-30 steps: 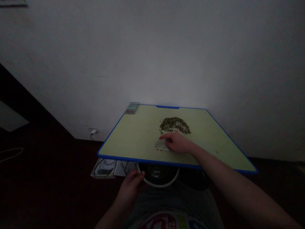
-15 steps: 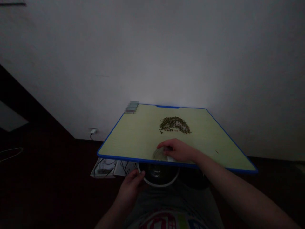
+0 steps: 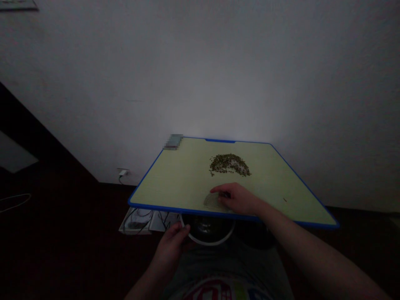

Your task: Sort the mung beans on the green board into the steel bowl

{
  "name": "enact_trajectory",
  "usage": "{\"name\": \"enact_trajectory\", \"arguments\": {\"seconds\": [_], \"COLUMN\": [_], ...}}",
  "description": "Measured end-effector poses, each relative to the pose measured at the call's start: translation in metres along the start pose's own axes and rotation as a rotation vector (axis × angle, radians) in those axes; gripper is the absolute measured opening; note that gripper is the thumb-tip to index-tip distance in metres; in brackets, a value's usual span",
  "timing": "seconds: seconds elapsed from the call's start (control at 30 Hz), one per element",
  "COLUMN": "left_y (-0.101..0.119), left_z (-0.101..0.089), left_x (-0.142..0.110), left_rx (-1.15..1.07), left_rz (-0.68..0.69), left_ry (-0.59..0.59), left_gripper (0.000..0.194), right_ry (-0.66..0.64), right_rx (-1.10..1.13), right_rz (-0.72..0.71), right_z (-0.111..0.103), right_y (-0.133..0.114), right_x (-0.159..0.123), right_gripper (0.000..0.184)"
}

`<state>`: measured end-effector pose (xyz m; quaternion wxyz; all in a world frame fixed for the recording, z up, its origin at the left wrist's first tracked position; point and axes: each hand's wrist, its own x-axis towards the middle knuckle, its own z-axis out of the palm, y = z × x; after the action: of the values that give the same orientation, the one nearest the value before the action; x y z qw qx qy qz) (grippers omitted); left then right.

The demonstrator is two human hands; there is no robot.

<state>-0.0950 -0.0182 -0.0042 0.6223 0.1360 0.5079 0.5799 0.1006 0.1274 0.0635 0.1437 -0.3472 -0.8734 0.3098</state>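
Observation:
My right hand (image 3: 236,198) is closed on a clear, half-round protractor (image 3: 211,201), which lies flat near the front edge of the pale yellow-green tabletop (image 3: 175,183). Beyond that hand, a loose patch of small dark green-brown beans or seeds (image 3: 226,161) is spread on the tabletop. My left hand (image 3: 174,238) grips the left side of a dark bowl with a white rim (image 3: 212,242). The bowl sits below the table's front edge, which hides its far part.
A blurred, pixelated item (image 3: 173,142) lies at the tabletop's far left corner. One small reddish-brown piece (image 3: 285,200) is on the right side. Boxes with cables (image 3: 136,221) stand under the front left edge. Behind the table rises a wall (image 3: 200,75) with a plugged-in charger (image 3: 123,172).
My right hand has drawn the protractor toward the table's front edge, then shifted it slightly right. Small bits beside the protractor are no longer visible. My left hand stays on the bowl.

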Motion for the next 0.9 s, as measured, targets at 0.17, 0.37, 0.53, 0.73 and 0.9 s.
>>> {"name": "enact_trajectory", "arguments": {"seconds": [0.17,0.37,0.53,0.73,0.9], "left_y": [-0.001,-0.002,-0.001,-0.001,0.001], "left_z": [-0.001,-0.002,-0.003,-0.002,0.000], "left_x": [0.002,0.004,0.004,0.002,0.001], "left_rx": [0.011,-0.001,0.005,-0.002,0.019], "left_rz": [0.000,0.006,-0.010,-0.012,-0.005], "left_ry": [-0.009,0.012,-0.009,-0.013,-0.002], "left_gripper": [0.017,0.020,0.019,0.018,0.017], "right_ry": [0.275,0.366,0.380,0.381,0.367], "right_rx": [-0.179,-0.303,-0.338,-0.351,-0.364], "right_rz": [0.206,0.293,0.302,0.314,0.336], "right_z": [-0.006,-0.011,-0.009,-0.009,-0.009], "right_y": [0.011,0.016,0.011,0.009,0.007], "right_x": [0.005,0.019,0.026,0.027,0.031], "right_gripper": [0.039,0.038,0.038,0.037,0.036]}}
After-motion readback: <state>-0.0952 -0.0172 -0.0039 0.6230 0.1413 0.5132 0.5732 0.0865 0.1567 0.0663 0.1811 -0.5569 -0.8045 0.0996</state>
